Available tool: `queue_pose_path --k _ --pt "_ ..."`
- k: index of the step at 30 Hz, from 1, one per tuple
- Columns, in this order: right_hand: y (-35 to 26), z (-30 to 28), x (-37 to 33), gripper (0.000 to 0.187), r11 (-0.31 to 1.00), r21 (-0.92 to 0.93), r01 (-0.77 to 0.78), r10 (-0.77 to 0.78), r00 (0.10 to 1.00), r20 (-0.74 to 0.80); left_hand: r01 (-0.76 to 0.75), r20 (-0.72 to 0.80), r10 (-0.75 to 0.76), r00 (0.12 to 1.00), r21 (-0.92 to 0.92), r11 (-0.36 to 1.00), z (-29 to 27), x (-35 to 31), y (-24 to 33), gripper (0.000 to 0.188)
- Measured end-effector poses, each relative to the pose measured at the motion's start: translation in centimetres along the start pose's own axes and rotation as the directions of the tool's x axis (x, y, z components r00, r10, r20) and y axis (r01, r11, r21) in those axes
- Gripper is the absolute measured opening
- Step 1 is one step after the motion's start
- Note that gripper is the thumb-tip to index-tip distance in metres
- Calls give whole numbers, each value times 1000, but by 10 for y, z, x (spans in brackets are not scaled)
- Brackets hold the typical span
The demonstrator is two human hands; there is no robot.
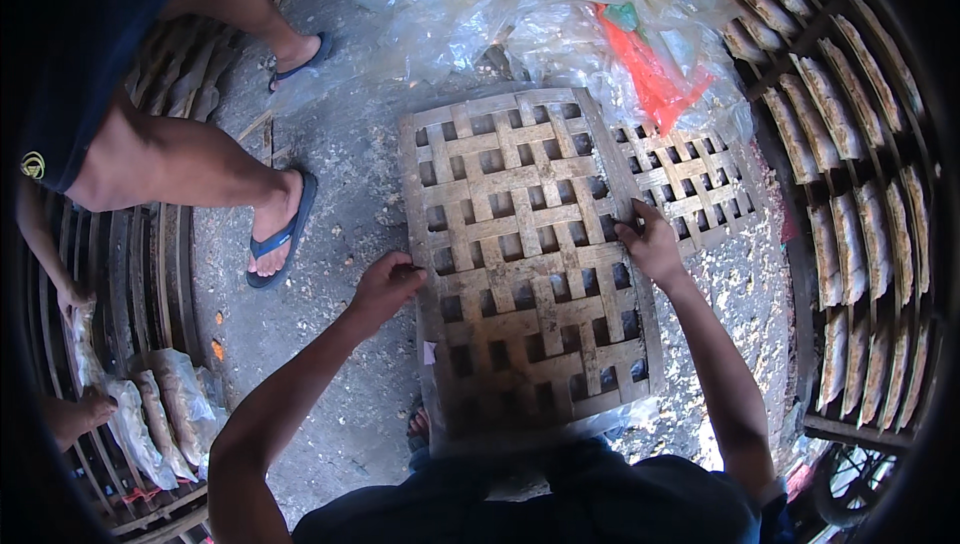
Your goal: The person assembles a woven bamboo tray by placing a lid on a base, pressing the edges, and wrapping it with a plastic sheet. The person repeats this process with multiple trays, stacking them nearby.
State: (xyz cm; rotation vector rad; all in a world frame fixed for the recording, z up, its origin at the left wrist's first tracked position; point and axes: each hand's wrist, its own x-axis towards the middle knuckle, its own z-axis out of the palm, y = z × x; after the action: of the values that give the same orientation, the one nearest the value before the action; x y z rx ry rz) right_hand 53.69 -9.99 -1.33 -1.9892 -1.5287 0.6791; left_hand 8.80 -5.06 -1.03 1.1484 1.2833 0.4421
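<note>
Left hand (388, 289) and right hand (655, 244) are holding, fingers curled nearly closed, opposite rims of the woven tray (525, 219) before the body; it is looking light, stiff, best gripped there

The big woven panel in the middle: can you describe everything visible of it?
The woven panel looks like flat tan wood or bamboo strips crossing over and under, leaving squarish gaps inside a roughly rectangular border. It has dark stains, and its near end is darker. Its long sides run away from the viewer. The left grip closes on its left edge; the right grip touches its right. What supports it is unclear.
</note>
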Motion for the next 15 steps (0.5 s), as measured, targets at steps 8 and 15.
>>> queue_pose_path --k 8,15 --pt "-38 0 -12 61 985 -168 -45 40 999 -31 -119 -21 121 992 81 990 -1 3 -8 26" --pt "-23 -3 -11 50 930 -363 63 -79 997 -29 -105 1 106 994 128 986 -3 2 -3 26"
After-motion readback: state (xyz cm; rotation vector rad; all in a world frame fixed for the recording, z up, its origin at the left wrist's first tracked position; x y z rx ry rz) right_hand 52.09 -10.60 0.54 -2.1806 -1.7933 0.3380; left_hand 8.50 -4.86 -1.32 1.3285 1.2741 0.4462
